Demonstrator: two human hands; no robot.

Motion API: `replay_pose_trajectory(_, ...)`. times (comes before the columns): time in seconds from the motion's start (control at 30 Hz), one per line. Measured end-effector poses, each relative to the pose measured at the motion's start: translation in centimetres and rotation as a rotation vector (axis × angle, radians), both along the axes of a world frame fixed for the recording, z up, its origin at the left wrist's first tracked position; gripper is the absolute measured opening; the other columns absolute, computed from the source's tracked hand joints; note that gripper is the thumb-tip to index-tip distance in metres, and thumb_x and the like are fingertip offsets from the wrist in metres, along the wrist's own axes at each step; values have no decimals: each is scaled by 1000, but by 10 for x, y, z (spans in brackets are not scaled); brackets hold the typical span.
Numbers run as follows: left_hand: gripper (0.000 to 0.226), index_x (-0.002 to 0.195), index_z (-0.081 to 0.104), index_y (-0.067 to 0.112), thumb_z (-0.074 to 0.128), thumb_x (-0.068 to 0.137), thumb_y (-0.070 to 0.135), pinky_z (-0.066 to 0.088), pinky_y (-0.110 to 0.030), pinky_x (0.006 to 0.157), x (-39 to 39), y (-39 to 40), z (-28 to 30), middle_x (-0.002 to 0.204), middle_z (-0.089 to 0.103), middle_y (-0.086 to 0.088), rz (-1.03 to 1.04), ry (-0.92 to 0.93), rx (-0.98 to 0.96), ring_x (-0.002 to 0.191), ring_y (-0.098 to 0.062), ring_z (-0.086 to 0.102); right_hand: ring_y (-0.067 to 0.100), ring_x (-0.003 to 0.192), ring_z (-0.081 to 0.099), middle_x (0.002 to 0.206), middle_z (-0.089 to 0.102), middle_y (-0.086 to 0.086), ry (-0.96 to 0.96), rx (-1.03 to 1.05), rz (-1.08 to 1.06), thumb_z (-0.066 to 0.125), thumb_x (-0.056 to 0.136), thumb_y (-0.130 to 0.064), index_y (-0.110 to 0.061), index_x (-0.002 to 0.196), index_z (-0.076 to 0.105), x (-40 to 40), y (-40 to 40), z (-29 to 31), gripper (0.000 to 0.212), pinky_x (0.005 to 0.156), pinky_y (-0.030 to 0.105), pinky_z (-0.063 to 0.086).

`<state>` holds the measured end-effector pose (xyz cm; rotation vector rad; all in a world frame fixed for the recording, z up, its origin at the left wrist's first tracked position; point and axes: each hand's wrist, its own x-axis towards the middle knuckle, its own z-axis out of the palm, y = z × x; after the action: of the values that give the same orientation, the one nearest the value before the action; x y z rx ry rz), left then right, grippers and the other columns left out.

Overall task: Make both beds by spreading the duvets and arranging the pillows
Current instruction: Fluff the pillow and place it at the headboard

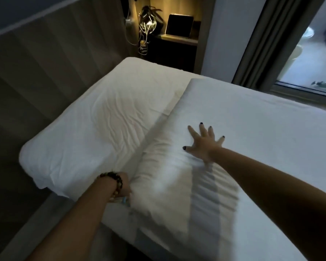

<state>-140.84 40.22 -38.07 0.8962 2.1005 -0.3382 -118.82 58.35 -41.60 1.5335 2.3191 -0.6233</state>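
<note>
A white pillow lies at the head of the bed against the dark headboard. The white duvet covers the rest of the bed, its top edge running along the pillow. My right hand presses flat on the duvet with fingers spread, near its top edge. My left hand, a beaded bracelet on its wrist, grips the duvet's near corner at the bed's side; its fingers are hidden in the fabric.
A padded headboard runs along the left. Behind the bed, a lit niche holds a dark tablet-like device, a plant and cables. A window with dark curtains is at the right.
</note>
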Motion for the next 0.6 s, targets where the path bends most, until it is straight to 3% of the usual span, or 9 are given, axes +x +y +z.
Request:
replay_pose_trajectory(0.07,49,147,30,8,36,101,23,34,-24,94,13,44,26,153,30,-12,37,-99,207,119,-14,40,31,146,-20,159,-21,-2,10,27,-40,35,87,-71,-44,148,-10,-1,-10,-19,81,105,72,-3)
replay_pose_trajectory(0.13,62,153,8,23,37,98,27,22,-32,114,40,78,35,160,7,-4,-1,-177,479,142,-20,21,29,146,-19,160,-20,-2,59,30,-38,32,93,-63,-41,150,-11,-6,-16,-25,74,106,71,-5)
replay_pose_trajectory(0.17,66,153,1,28,37,97,32,15,-39,119,58,88,33,161,-2,-3,-64,-192,522,147,-24,8,28,147,-17,161,-16,-2,118,32,-29,32,96,-54,-38,151,-9,-6,-18,-25,70,108,69,-5)
replay_pose_trajectory(0.23,71,151,-9,33,33,96,50,8,-52,118,82,92,7,160,-14,0,-194,-142,466,147,-29,-6,22,148,-10,162,-2,-1,300,34,-46,36,99,-32,-31,153,-5,0,-17,-23,68,115,62,-4)
replay_pose_trajectory(0.3,80,149,-15,36,24,89,70,5,-62,113,91,74,-30,158,-23,2,-319,-5,347,146,-30,-15,19,149,-4,162,7,-1,410,74,-136,39,97,-24,-28,154,1,16,-15,-18,69,118,56,-1)
replay_pose_trajectory(0.37,86,148,-18,38,18,82,80,2,-65,111,84,46,-57,156,-29,2,-467,80,367,145,-30,-20,22,149,-7,162,2,-2,305,142,-254,38,97,-39,-31,153,2,39,-20,-22,68,114,61,-1)
replay_pose_trajectory(0.47,89,141,-27,46,9,71,88,4,-66,111,59,16,-87,153,-34,4,-488,83,405,144,-31,-22,29,147,-14,161,-12,-3,72,70,-495,30,84,-77,-41,150,-5,71,-42,-40,83,108,69,-1)
replay_pose_trajectory(0.6,90,135,-36,47,13,71,88,12,-64,112,38,7,-99,153,-34,0,-422,63,345,145,-36,-15,29,147,-13,161,-14,-4,34,33,-579,26,73,-89,-42,148,-9,78,-49,-50,95,106,72,4)
